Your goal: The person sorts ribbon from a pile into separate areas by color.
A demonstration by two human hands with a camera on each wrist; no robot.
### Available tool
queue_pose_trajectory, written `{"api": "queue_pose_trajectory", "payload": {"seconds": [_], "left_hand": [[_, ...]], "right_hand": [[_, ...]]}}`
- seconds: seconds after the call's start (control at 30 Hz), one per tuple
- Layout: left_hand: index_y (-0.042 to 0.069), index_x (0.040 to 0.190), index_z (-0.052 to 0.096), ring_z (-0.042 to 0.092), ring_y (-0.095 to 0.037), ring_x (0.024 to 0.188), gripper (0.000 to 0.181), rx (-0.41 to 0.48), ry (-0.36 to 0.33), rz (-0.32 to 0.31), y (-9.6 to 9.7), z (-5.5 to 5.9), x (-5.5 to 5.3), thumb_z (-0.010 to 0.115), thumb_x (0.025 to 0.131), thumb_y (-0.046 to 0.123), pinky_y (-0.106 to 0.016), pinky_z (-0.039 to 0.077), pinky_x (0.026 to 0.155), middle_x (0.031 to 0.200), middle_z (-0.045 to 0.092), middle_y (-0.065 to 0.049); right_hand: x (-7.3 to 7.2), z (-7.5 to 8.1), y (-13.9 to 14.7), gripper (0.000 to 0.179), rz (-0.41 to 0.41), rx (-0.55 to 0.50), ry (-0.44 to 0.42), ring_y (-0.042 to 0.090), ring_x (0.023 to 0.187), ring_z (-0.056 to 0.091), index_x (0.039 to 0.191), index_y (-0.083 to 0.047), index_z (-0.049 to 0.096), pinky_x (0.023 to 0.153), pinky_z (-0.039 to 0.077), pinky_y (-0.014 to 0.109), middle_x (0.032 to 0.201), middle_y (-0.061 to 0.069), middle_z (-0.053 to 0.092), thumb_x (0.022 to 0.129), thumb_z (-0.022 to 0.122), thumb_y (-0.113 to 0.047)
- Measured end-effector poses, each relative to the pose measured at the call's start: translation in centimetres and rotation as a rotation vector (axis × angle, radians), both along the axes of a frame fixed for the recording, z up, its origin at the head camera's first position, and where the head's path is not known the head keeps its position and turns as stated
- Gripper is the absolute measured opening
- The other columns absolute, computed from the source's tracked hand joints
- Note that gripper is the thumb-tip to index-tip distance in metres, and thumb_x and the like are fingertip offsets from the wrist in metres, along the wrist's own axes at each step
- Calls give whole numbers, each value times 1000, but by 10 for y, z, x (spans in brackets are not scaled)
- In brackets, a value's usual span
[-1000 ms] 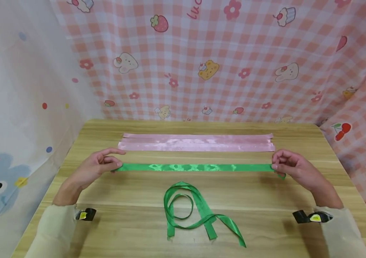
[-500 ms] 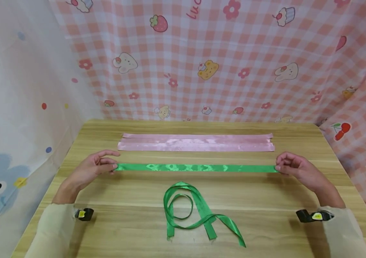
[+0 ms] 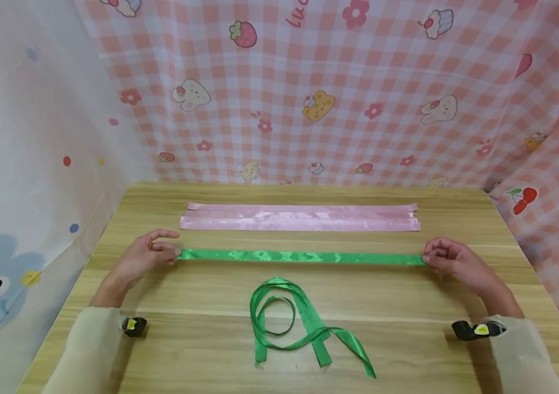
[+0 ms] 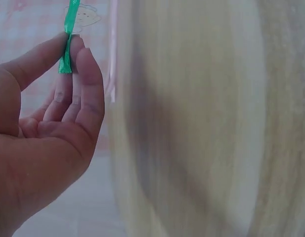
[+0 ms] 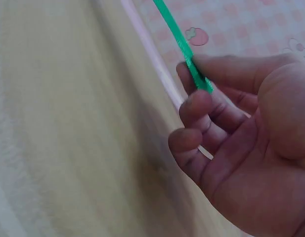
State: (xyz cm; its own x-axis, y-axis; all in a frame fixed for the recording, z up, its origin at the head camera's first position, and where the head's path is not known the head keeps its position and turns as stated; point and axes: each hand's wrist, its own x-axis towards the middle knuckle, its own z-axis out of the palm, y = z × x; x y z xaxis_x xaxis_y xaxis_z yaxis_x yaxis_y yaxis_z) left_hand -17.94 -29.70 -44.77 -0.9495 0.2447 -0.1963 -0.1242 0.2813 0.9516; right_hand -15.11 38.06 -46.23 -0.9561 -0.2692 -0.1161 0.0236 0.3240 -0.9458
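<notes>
A shiny green ribbon [image 3: 299, 256] stretches taut from side to side above the table, just nearer than the pink strips. My left hand [image 3: 144, 256] pinches its left end between thumb and index finger; in the left wrist view a short green tail [image 4: 65, 63] pokes out below the pinch. At the other end, my right hand [image 3: 454, 261] pinches the ribbon the same way, and the right wrist view shows the tip [image 5: 203, 85] just past the thumb. The remaining fingers of both hands curve loosely, holding nothing.
Pink satin ribbon strips [image 3: 299, 218] lie side by side along the back of the wooden table [image 3: 186, 339]. More green ribbon [image 3: 309, 314] lies in front, partly looped in a coil with loose ends. A checked pink cloth [image 3: 279, 82] hangs behind, and a white printed cloth [image 3: 28, 137] at left.
My right hand has slid outward to the right, to the ribbon's end, and sits slightly lower. The left hand moved a little left. The longer stretch of ribbon between them stays taut.
</notes>
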Motion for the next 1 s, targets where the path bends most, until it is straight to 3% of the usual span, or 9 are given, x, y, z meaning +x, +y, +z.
{"api": "queue_pose_trajectory", "payload": {"seconds": [0.2,0.53,1.0], "left_hand": [[-8,139,40,68,-9,80,57,-77,-46,62,5,-5,-4,69,92,6,-26,57,74,89,74,5],[-5,142,38,65,-3,76,62,-181,-88,140,9,-16,-8,71,91,8,-22,54,70,88,74,7],[-1,143,40,63,-1,76,67,-225,-168,196,13,-19,-12,74,90,20,-18,51,70,88,73,13]], "right_hand": [[-2,-11,-1,17,-56,68,-3,9,55,46,104,4,51,47,39,30,71,-7,57,97,63,-7],[-8,-25,-2,23,-143,57,-29,0,54,40,105,5,51,44,33,23,75,-14,64,93,68,-6],[-10,-29,-4,30,-214,99,-10,-1,60,44,108,5,49,47,33,22,76,-16,63,92,70,-8]]}}
